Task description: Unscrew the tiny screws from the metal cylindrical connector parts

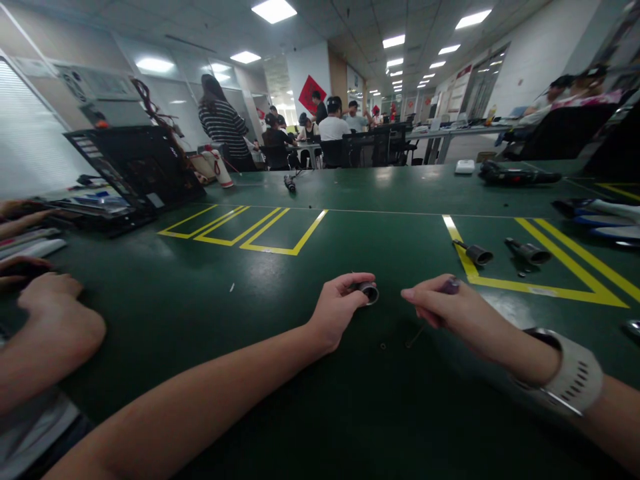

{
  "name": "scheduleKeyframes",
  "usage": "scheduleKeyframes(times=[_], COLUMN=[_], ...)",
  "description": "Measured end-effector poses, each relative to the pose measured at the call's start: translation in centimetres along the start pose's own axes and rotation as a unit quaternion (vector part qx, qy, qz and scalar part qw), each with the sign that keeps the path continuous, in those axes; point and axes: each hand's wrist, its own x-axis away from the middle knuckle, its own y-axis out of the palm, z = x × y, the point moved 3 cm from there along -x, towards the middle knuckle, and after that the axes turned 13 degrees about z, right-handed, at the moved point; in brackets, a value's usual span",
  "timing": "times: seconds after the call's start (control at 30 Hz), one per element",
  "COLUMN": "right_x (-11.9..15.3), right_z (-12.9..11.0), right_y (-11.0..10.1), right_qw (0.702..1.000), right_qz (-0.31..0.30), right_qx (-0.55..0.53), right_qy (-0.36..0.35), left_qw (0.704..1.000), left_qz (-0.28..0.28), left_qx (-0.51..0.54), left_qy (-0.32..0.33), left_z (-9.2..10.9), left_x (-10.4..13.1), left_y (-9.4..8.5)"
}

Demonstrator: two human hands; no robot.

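My left hand (340, 303) pinches a small round metal cup (370, 293) between thumb and fingers, its open end turned to the right. My right hand (445, 303) is closed around a screwdriver (451, 286) with a dark purplish handle; its thin shaft slants down and left below the fist, the tip close to the table. A tiny ring (383, 346) lies on the green table (320, 413) just left of that tip. The two hands are apart, with the cup not touching the screwdriver.
Two metal cups with stems, one (477, 254) left of the other (533, 253), lie inside yellow tape (545, 291) at right, near tiny loose parts (522, 274). A black power tool (517, 175) lies behind. Another person's arm (55, 327) rests at left, near a black equipment frame (145, 167).
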Motion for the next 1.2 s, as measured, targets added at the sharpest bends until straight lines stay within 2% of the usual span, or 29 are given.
scheduleKeyframes(times=[0.1,0.2,0.33,0.47,0.6,0.73,1.0,1.2], right_x=[-0.3,-0.2,0.9,2.3,2.8,2.9,2.8,3.0], right_z=[0.8,1.4,0.9,-0.5,-1.1,-0.8,-0.4,-0.5], right_y=[-0.2,0.0,0.3,0.5,1.2,1.8,2.1,2.4], right_qw=[0.999,0.998,0.984,0.935,0.898,0.887,0.878,0.867], right_qz=[0.032,0.049,0.088,0.134,0.113,0.087,0.076,0.065], right_qx=[-0.006,-0.006,0.038,0.090,0.133,0.164,0.198,0.219], right_qy=[0.010,-0.025,-0.151,-0.315,-0.404,-0.423,-0.430,-0.444], left_qw=[1.000,1.000,0.999,0.999,0.999,0.998,0.998,0.996], left_qz=[0.003,0.024,0.041,0.034,0.037,0.036,0.035,0.000], left_qx=[0.003,0.008,0.027,0.029,0.035,0.038,0.016,-0.038], left_qy=[-0.006,-0.005,0.003,0.013,0.017,0.024,0.042,0.086], left_z=[0.3,0.5,0.3,-0.2,-0.1,0.1,0.6,0.4], left_x=[0.2,0.3,0.2,-0.1,0.0,0.1,0.7,0.5], left_y=[0.1,0.2,0.2,0.1,0.1,0.2,0.5,0.3])
